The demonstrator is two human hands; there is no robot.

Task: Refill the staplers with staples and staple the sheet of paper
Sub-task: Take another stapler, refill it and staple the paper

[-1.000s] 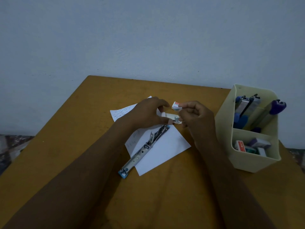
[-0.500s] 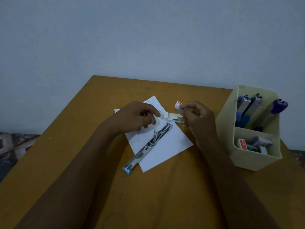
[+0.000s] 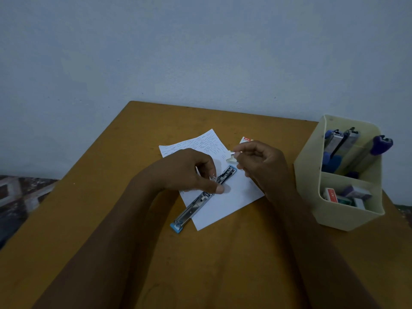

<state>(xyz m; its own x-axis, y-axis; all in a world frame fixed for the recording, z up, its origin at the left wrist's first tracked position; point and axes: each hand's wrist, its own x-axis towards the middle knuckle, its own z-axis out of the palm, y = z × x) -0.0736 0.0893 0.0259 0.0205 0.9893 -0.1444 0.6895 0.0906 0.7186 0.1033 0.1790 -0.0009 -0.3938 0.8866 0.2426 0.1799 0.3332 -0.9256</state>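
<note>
While left hand [image 3: 189, 172] pinches long metal stapler [image 3: 194, 205], right hand [image 3: 260, 163] pinches small white box [image 3: 231, 160].

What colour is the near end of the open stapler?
Light blue. The stapler end shows best in the head view.

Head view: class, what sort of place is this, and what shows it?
Probably a plain home or study desk against a bare wall: a wooden table, a cream organiser of staplers and staple boxes, and an open stapler on written paper.
</note>
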